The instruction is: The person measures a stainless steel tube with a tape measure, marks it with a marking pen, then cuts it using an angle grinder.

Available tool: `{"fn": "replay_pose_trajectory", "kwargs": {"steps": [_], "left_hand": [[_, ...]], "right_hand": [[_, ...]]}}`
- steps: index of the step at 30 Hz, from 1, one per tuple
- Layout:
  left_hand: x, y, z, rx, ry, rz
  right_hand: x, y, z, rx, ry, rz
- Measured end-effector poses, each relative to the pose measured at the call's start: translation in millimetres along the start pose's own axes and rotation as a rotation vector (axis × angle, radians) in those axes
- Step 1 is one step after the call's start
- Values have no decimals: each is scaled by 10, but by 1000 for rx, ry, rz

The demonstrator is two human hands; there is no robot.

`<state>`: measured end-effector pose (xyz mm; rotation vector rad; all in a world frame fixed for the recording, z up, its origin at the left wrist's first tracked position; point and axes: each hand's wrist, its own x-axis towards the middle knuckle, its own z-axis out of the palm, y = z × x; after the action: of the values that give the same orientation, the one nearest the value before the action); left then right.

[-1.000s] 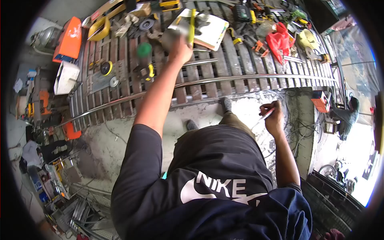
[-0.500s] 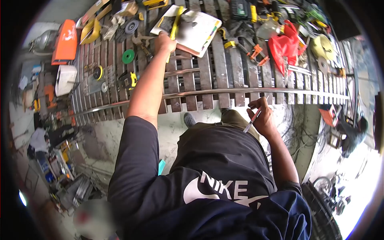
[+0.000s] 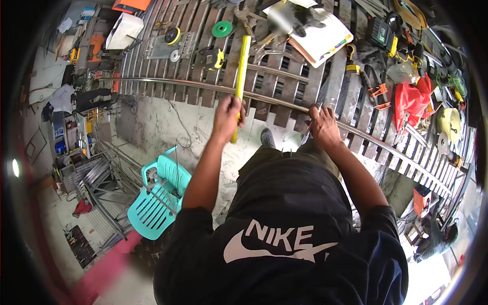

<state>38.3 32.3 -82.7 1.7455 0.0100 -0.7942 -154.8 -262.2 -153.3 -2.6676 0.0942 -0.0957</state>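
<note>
My left hand (image 3: 229, 119) is closed around a long flat yellow strip (image 3: 243, 66) that looks like a folding ruler; its markings cannot be read. The strip stretches over a long shiny metal tube (image 3: 274, 100) lying along the near side of the slatted bench. My right hand (image 3: 325, 125) rests at the tube, fingers bent down over it. A slim pen (image 3: 306, 135) shows partly beneath that hand, the rest hidden by the fingers. Beyond the tube, an open notebook (image 3: 330, 40) lies on the bench with a dark glove (image 3: 307, 19) on it.
A tape measure (image 3: 212, 58), a green disc (image 3: 221, 29) and pliers-like clamps (image 3: 249, 20) lie on the slatted bench (image 3: 203, 94). To the right are a red cloth (image 3: 410, 101) and orange-handled tools (image 3: 377, 91). A turquoise plastic chair (image 3: 160, 195) stands on the floor at left.
My left hand has lifted the yellow strip off the notebook and drawn it nearer, across the tube. My right hand has moved with the pen onto the tube. The view has swung left.
</note>
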Motion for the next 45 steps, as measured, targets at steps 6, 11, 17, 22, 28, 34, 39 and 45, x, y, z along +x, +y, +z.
{"fn": "replay_pose_trajectory", "kwargs": {"steps": [6,11,17,22,28,34,39,45], "left_hand": [[-508,-526,-3,-142,-74,-10],[-425,-528,79,-279,-213,-17],[-151,-336,346,-457,-228,-26],[-116,-116,404,-730,-303,-31],[-135,277,439,-1026,-442,142],[58,344,479,-1088,-520,265],[31,339,559,-1171,-536,353],[276,220,396,-595,-401,846]], "right_hand": [[204,57,163,-48,-64,-2],[211,106,-80,157,-91,-28],[235,-493,-760,36,-61,126],[239,-763,-1159,-62,74,-6],[223,-1021,-1536,-116,147,-154],[204,-1254,-1814,-167,173,-215],[190,-1348,-1836,-142,220,-197],[139,-1483,-1913,-194,244,-261]]}}
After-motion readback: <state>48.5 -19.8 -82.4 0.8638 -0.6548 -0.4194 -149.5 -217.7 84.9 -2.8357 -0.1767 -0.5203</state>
